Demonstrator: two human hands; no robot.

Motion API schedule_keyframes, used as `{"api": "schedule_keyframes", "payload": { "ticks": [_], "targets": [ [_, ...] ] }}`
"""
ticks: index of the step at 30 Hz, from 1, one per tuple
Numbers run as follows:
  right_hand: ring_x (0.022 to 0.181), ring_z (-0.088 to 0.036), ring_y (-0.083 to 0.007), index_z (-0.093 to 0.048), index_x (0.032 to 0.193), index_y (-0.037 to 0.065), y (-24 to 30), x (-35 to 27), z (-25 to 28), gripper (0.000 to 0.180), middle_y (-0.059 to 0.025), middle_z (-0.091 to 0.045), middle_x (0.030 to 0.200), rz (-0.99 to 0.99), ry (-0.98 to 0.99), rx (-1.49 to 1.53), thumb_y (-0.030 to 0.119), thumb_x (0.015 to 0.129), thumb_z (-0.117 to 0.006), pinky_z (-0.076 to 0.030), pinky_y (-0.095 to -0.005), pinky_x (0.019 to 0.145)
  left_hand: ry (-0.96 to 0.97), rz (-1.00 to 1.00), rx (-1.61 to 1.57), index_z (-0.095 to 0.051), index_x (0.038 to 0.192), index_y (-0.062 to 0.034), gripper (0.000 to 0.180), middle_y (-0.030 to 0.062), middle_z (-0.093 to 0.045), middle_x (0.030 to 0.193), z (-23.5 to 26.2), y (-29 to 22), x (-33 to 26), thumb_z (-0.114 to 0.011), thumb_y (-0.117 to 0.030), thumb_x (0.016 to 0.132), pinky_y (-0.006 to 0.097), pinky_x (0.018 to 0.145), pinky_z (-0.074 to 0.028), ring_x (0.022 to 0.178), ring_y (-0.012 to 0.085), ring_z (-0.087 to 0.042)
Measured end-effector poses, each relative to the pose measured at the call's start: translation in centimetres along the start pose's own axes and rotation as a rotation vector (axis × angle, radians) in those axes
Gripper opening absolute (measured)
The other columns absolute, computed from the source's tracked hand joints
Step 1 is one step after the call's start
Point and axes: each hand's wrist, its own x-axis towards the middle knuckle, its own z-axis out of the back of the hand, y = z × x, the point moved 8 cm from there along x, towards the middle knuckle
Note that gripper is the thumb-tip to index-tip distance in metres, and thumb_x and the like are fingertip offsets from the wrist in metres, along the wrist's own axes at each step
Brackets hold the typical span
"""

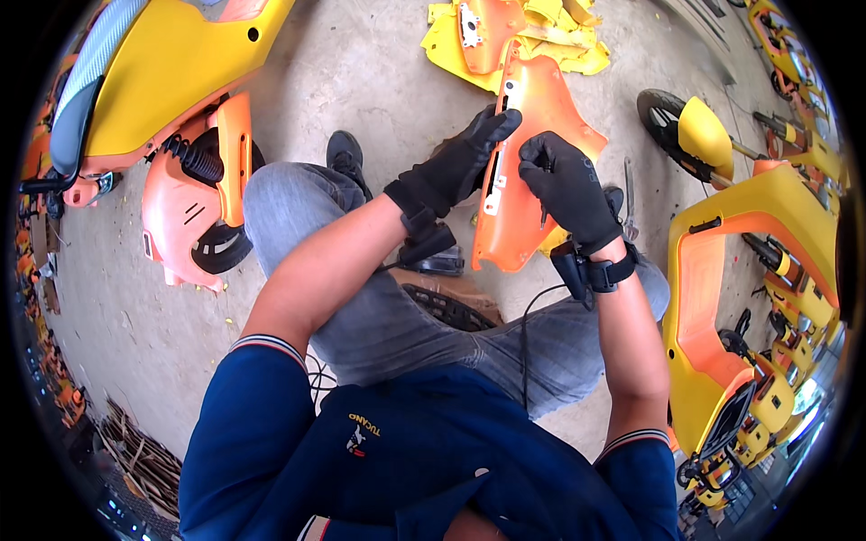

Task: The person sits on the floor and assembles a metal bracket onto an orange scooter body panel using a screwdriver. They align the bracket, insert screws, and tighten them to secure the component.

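Can't really make out the thin dark tool point(544, 194) in our right hand point(566, 187), since the black glove covers most of it, and the orange panel point(528, 153) hides our left hand's point(460, 162) fingertips. Left hand grips the panel's upper edge, arm stretched forward; right hand is curled tight around the tool against the panel's face. The panel stands upright above our knees, yellow scooters point(722, 298) on both sides.

Orange panel point(528, 180) middle hidden behind right hand point(568, 185); small tool in that hand too small to identify; scooter point(171, 81) cut off at frame rim.
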Motion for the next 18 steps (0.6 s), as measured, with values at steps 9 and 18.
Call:
{"api": "schedule_keyframes", "payload": {
  "ticks": [9,18],
  "targets": [
    [0.064,-0.062,-0.0258,-0.057,0.085,0.002,0.3,-1.7,-1.0,0.009,-0.0114,-0.061,0.070,0.067,-0.034,-0.038,0.008,0.087,-0.064,-0.050,-0.0377,0.065,-0.042,-0.006,0.029,-0.051,0.132,-0.0126,0.048,0.0006,-0.060,0.106,-0.1,-0.3,-0.3,-0.060,-0.047,0.099,0.029,0.080,-0.056,0.090,0.0086,-0.063],
    [0.073,-0.065,-0.0353,-0.059,0.086,0.003,0.4,-2.0,-2.5,0.009,-0.0160,-0.065,0.075,0.080,-0.075,-0.188,0.009,0.087,-0.065,-0.050,-0.0434,0.067,-0.089,-0.028,0.014,-0.054,0.130,-0.0132,0.041,-0.0011,-0.059,0.108,-0.8,-0.9,-1.1,-0.059,-0.041,0.101,0.025,0.080,-0.053,0.092,0.0063,-0.060]
  ]
}}
